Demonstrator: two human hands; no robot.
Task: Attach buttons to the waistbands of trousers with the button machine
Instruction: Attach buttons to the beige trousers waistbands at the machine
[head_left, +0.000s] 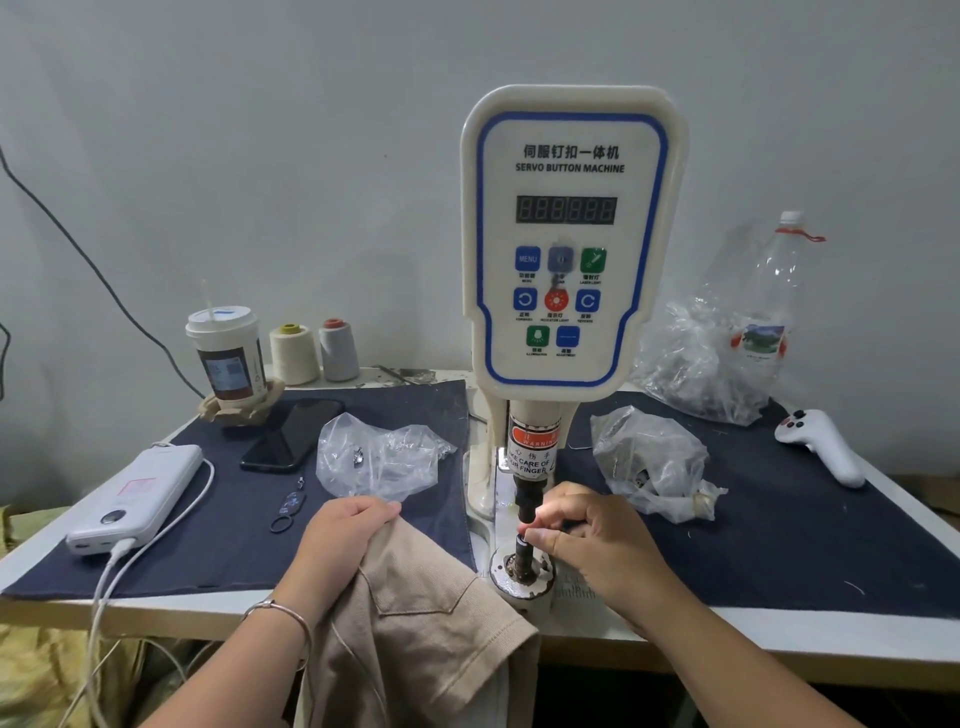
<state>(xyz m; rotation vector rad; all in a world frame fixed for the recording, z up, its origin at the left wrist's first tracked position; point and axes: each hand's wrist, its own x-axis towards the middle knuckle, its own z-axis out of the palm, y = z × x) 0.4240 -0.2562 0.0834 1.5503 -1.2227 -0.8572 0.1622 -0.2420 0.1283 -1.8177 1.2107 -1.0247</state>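
Note:
The white servo button machine (569, 234) stands at the middle of the table, its black punch (525, 501) over a round worn die (522, 577). My left hand (343, 540) grips the beige trousers (431, 634), which hang over the table's front edge just left of the die. My right hand (597, 540) pinches a small part, too small to name, against the punch shaft just above the die. Clear plastic bags (654, 462) of small metal parts lie on either side of the machine.
Dark denim cloth (779, 545) covers the table. On the left lie a power bank (137, 493) with white cable, a phone (293, 434), a paper cup (228, 353) and two thread cones (314, 351). On the right are a plastic bottle (769, 312) and a white controller (821, 447).

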